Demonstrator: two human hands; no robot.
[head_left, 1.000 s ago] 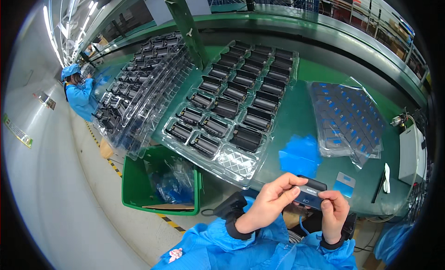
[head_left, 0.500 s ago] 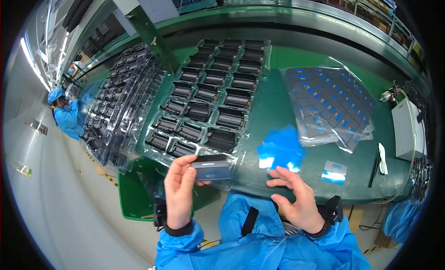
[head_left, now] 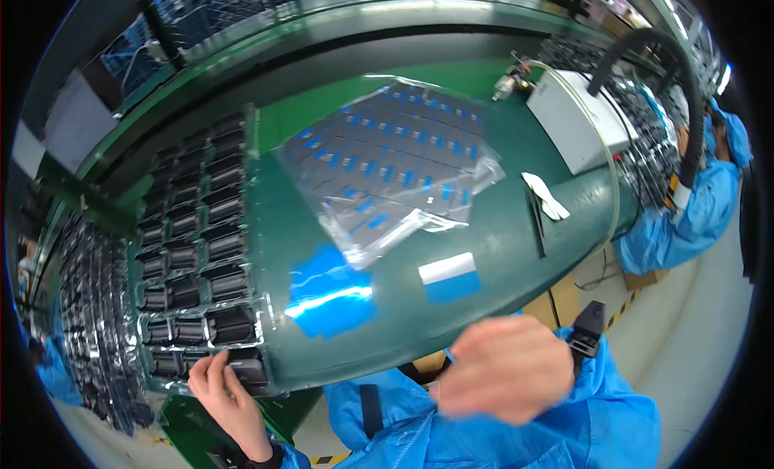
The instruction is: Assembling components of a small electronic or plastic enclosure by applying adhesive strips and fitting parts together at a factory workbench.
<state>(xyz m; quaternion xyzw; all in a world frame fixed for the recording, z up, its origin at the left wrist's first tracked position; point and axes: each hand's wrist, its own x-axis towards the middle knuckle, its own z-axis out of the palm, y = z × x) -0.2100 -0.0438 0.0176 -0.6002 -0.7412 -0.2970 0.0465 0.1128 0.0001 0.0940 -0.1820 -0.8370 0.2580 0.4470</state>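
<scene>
My left hand is at the near right corner of a clear plastic tray. Its fingers and thumb are closed on the left end of a dark rectangular housing, which lies at that corner pocket. Similar black housings fill the tray in rows. My right hand is over the table's front edge, smeared by motion, so its fingers cannot be made out. A small blue sliver shows by its fingertips. Between the hands lie a pile of blue film pieces and a white-and-blue card.
A clear bag of flat grey pieces with blue tabs lies mid-table. Tweezers and a white strip are to its right, near a white box with hoses. Stacked trays stand left; a co-worker sits right.
The view has swung to the right. My left hand has brought the dark housing down to the tray's near corner. My right hand has left the blue films and moved toward my body.
</scene>
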